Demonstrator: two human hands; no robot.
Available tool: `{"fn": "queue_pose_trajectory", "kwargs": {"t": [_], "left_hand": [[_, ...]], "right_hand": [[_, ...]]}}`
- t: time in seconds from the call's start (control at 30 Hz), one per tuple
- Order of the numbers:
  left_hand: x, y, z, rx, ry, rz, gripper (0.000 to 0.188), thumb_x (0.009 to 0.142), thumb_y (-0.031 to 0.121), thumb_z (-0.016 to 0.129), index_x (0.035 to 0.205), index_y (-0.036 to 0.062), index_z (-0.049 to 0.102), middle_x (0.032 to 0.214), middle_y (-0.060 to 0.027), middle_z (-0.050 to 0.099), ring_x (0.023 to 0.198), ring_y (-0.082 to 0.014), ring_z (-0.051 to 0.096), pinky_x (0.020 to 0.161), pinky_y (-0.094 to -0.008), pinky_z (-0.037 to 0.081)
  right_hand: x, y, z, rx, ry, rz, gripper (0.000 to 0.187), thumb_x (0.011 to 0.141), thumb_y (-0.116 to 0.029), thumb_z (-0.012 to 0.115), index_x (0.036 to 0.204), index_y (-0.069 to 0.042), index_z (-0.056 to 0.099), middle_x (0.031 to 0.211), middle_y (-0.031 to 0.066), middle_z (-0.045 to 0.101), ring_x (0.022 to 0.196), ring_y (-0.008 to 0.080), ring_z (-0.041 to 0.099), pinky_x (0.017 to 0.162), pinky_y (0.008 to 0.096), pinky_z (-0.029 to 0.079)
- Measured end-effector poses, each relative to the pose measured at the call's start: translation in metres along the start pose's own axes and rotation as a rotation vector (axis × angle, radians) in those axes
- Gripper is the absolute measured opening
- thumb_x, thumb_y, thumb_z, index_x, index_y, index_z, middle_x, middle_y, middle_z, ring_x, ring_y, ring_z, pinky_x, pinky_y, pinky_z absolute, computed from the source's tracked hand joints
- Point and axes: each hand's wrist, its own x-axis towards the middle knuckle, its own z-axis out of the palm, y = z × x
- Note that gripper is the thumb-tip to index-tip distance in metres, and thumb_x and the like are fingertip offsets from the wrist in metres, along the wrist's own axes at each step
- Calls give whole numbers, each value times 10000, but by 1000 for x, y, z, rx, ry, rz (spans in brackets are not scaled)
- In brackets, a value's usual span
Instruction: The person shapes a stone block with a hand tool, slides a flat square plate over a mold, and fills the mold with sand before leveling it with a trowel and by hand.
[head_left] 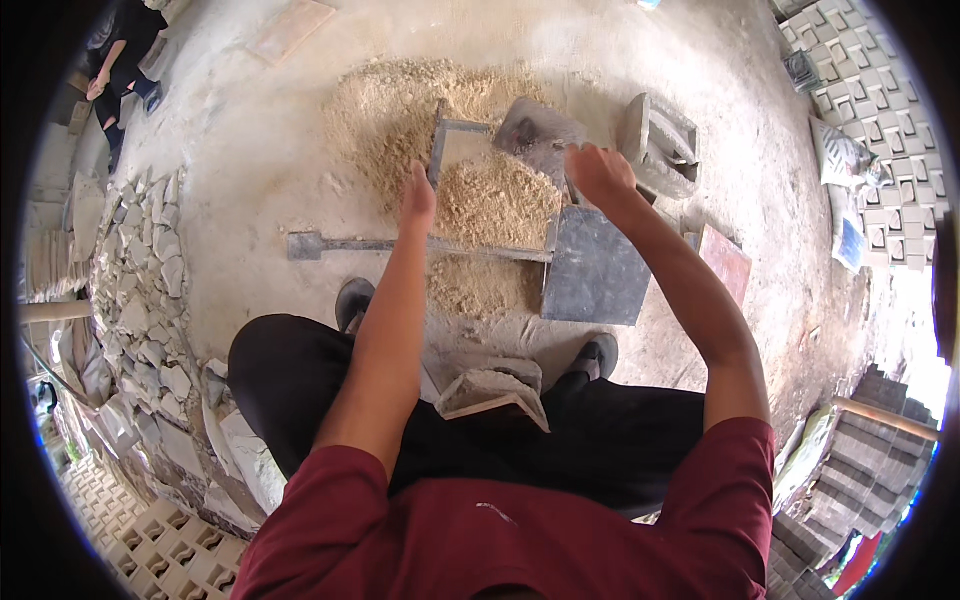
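A metal frame [438,148] with a long flat bar [385,244] along its near side lies on the floor, with sandy, crumbly mix [505,200] heaped inside it. My left hand [418,197] is at the frame's left side, seen edge-on with fingers stretched out; whether it touches the frame is unclear. My right hand [600,174] is closed at the edge of a flat metal trowel [540,132], which is smeared by motion over the frame's far right corner. The trowel's handle is hidden in my fist. A dark square plate [596,268] adjoins the frame's right side.
Loose mix [385,105] spreads beyond the frame. A grey block mould [662,145] stands at the right. Between my knees is a rough low block [492,390]. Broken pieces [145,290] pile up at the left; patterned blocks [875,110] are stacked far right. Another person [122,60] sits far left.
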Motion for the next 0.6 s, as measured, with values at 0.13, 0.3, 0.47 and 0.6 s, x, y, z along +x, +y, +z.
{"fn": "queue_pose_trajectory", "kwargs": {"t": [0.13,0.3,0.47,0.6], "left_hand": [[-1,0,7,-126,-77,-69,819,1001,633,161,1389,-4,498,1298,-179,603,1194,-300,553,1047,-383,380],[-7,13,5,-604,-208,-94,839,986,666,138,1416,31,476,1265,-158,623,1130,-279,577,1021,-365,403],[-8,7,-7,-796,-324,-159,843,981,678,126,1445,45,434,1237,-145,634,1085,-268,584,1015,-375,407],[-12,19,-25,-809,-379,-237,849,985,671,108,1434,35,445,1217,-146,638,1108,-262,580,1018,-372,405]], "right_hand": [[5,11,1,221,-3,59,245,929,-154,465,926,1,655,905,263,687,862,413,696,731,508,554],[16,8,48,150,-93,-146,242,938,-214,478,910,-15,613,815,272,657,783,418,668,724,518,519],[-28,-43,79,208,-153,-227,189,922,-142,449,932,-15,588,846,277,655,827,458,655,744,548,516],[-67,-61,60,48,-440,-330,251,921,-113,446,1090,-60,624,865,237,683,850,386,697,749,518,557]]}}
